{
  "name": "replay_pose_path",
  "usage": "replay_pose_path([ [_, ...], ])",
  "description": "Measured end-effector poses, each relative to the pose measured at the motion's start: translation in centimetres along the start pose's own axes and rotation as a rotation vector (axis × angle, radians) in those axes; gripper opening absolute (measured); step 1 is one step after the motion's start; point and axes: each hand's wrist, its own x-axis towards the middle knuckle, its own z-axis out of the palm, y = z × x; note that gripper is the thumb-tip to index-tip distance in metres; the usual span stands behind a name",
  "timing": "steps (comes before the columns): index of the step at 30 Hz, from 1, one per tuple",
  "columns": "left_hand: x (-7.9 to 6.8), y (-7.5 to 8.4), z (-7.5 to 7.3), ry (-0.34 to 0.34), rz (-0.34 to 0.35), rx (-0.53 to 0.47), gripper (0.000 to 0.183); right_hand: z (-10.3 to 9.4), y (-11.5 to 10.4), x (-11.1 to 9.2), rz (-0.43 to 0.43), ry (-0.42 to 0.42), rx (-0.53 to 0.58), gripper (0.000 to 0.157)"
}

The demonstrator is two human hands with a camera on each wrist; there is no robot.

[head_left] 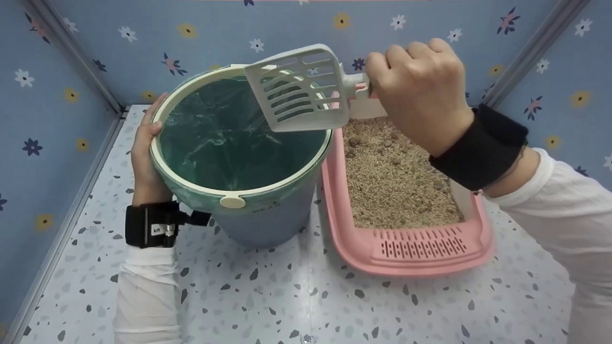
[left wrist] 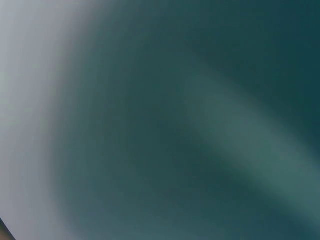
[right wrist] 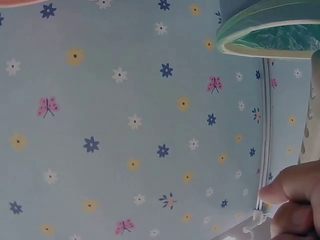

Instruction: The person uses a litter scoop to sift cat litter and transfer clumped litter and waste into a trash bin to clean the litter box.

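In the head view my right hand [head_left: 420, 81] grips the handle of a white slotted litter scoop [head_left: 330, 117]. The scoop's head is tipped on its side above the right part of a blue trash bin [head_left: 267, 229]. Green bag liner [head_left: 205, 157] covers the bin's inside, held by a cream rim ring [head_left: 191, 185]. My left hand [head_left: 146, 148] holds the bin at its left side, thumb at the rim, fingers partly hidden behind it. In the right wrist view, curled fingers [right wrist: 295, 200] show below the scoop's edge [right wrist: 311, 115]. The left wrist view is only a green blur.
A pink litter box [head_left: 339, 200] stands right of the bin, with brown pellet litter [head_left: 401, 186] and darker clumps in it. Flowered blue panels [head_left: 296, 24] enclose the back and sides. The floor surface [head_left: 306, 296] is white with grey speckles.
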Motion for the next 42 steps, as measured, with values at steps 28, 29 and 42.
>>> replay_pose_path([
  [28, 0.0, 0.2, 0.1, 0.011, 0.006, 0.035, 0.052, 0.7, 7.2, -10.1, 0.387, -0.725, 0.057, 0.038],
  [29, 0.0, 0.2, 0.1, 0.011, 0.012, 0.046, 0.052, 1.1, 7.3, -10.7, 0.394, -0.751, 0.058, 0.034],
  [42, 0.4, 0.1, 0.3, 0.009, -0.013, 0.103, 0.053, 4.3, 9.1, -18.1, 0.413, -1.016, 0.056, 0.02],
])
